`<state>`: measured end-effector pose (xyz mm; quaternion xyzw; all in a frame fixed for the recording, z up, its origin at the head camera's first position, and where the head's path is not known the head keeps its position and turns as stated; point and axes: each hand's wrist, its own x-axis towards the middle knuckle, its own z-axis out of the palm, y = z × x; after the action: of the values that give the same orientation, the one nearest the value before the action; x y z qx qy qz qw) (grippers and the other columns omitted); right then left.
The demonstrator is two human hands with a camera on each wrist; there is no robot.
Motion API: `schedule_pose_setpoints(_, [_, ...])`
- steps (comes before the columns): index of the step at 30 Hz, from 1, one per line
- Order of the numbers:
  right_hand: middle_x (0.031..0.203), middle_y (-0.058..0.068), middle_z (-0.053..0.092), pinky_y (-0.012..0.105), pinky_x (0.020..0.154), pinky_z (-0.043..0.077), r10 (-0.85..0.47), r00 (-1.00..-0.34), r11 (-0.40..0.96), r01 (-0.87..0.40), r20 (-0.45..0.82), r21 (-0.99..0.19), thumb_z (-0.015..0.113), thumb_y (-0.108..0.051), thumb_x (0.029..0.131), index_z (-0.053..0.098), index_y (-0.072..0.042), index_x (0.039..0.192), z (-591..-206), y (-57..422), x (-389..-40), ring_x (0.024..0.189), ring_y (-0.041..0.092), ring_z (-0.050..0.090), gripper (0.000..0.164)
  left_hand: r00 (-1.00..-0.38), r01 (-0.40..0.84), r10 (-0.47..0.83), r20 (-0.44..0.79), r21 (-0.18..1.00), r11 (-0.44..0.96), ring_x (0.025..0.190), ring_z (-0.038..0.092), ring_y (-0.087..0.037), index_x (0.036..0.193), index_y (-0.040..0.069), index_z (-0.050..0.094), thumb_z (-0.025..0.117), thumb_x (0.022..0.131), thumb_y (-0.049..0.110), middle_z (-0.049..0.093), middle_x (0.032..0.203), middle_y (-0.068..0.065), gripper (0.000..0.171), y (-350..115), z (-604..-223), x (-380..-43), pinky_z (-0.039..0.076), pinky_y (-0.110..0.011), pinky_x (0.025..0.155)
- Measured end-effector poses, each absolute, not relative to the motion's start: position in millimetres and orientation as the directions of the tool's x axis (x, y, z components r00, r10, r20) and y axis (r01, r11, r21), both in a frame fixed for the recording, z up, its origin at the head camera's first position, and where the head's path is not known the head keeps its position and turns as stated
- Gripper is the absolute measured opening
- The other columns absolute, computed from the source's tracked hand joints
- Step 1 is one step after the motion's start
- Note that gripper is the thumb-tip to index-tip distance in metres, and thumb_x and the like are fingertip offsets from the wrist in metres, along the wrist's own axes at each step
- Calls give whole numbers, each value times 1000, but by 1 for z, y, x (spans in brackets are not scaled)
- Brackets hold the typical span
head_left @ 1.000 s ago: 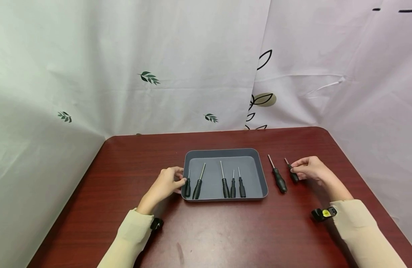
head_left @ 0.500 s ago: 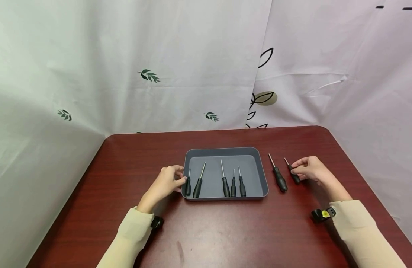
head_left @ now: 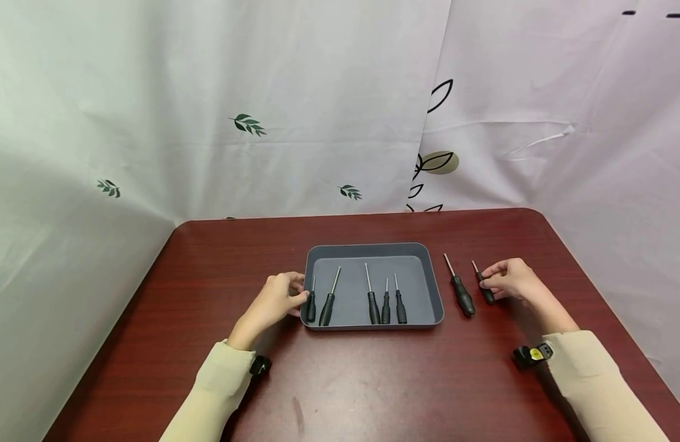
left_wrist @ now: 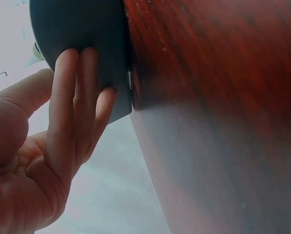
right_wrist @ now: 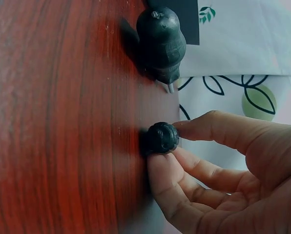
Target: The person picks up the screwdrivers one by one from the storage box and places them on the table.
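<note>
My left hand [head_left: 272, 301] holds the left wall of a shallow grey tray [head_left: 417, 331]. In the left wrist view its fingers [left_wrist: 65, 112] lie along the outside of that wall, with the thumb at the rim. Inside the tray are several black-handled screwdrivers [head_left: 326, 310], shafts pointing away from me. To the tray's right, my right hand [head_left: 513, 281] pinches the black handle of a small screwdriver [right_wrist: 162, 138] between thumb and fingers. That screwdriver is at the tabletop, its shaft pointing away. Just left of it lies a larger black screwdriver [head_left: 463, 296].
The dark red wooden table [head_left: 373, 387] has rounded far corners. White curtains [head_left: 296, 92] with leaf prints hang behind it and at both sides. A wrist camera [head_left: 532, 355] sits on the right sleeve, another device [head_left: 259, 367] on the left.
The small screwdriver in my right hand has turned very slightly while staying in nearly the same place. My left hand remains on the tray. The head view has shifted a little.
</note>
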<state>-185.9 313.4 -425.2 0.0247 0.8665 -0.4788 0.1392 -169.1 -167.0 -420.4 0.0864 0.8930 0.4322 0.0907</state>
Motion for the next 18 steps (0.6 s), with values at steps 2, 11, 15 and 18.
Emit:
schedule_pose_setpoints(2, [76, 4, 66, 33, 60, 62, -87, -958, 539, 185, -273, -822, 70, 2, 87, 58, 23, 107, -424, 314, -185, 64, 17, 66, 31, -968, 78, 235, -86, 787, 611, 65, 68, -18, 129, -14, 56, 67, 92, -2, 67, 99, -20, 40, -167, -421, -169, 61, -30, 53])
schedule_pose_setpoints(11, [75, 5, 67, 32, 59, 62, -89, -960, 528, 182, -267, -830, 69, 4, 87, 58, 24, 105, -424, 315, -185, 62, 15, 66, 29, -966, 73, 240, -95, 790, 609, 64, 69, -18, 130, -14, 55, 67, 92, -1, 67, 99, -19, 42, -168, -421, -169, 61, -30, 53])
schedule_pose_setpoints(15, [75, 4, 66, 31, 59, 62, -82, -961, 513, 187, -264, -838, 70, 3, 87, 58, 24, 106, -424, 316, -186, 62, 13, 65, 30, -966, 74, 241, -96, 789, 610, 63, 69, -18, 131, -13, 55, 67, 92, -1, 67, 100, -19, 42, -169, -421, -170, 61, -30, 53])
schedule_pose_setpoints(18, [75, 3, 65, 31, 60, 62, -75, -962, 507, 190, -262, -841, 70, 2, 88, 58, 24, 106, -423, 316, -185, 63, 13, 65, 31, -965, 75, 245, -98, 788, 611, 62, 69, -18, 130, -13, 55, 67, 92, -1, 67, 100, -19, 42, -168, -421, -170, 61, -30, 54])
